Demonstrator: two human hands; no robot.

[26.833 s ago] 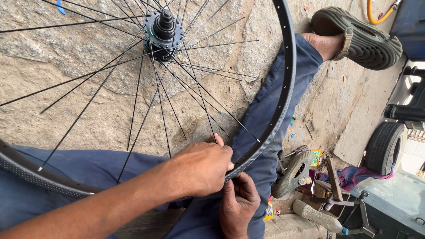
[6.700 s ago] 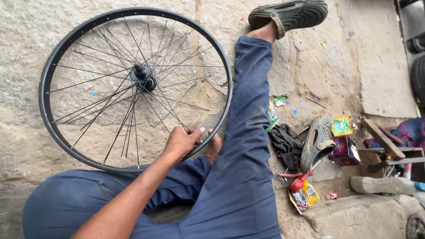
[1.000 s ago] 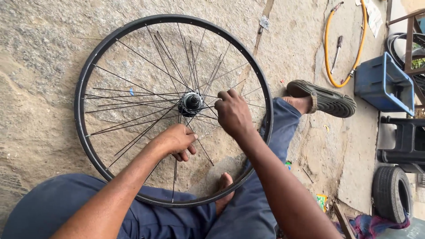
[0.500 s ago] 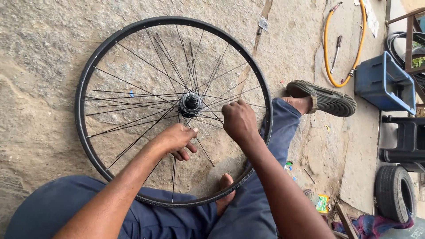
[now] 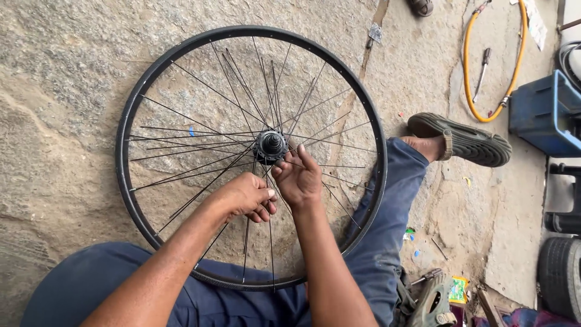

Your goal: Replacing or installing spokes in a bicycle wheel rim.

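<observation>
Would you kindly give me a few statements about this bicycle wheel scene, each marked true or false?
1. The wheel lies flat on the stone floor. True.
2. Both hands work at the spokes near the hub. True: left hand, right hand.
3. A tyre is fitted on the rim. False: the rim is bare.
4. The yellow hose is threaded through the spokes. False: it lies apart, near the blue crate.
5. The outstretched foot is bare. False: it wears a sandal.

- We see a rough stone floor (image 5: pixel 66 91) filling most of the view.
- A yellow hose (image 5: pixel 467 91) loops at upper right, around a small tool (image 5: pixel 482 63).
- A blue crate (image 5: pixel 544 115) sits just beside the hose.
- A black tyre (image 5: pixel 560 275) stands at lower right.
</observation>
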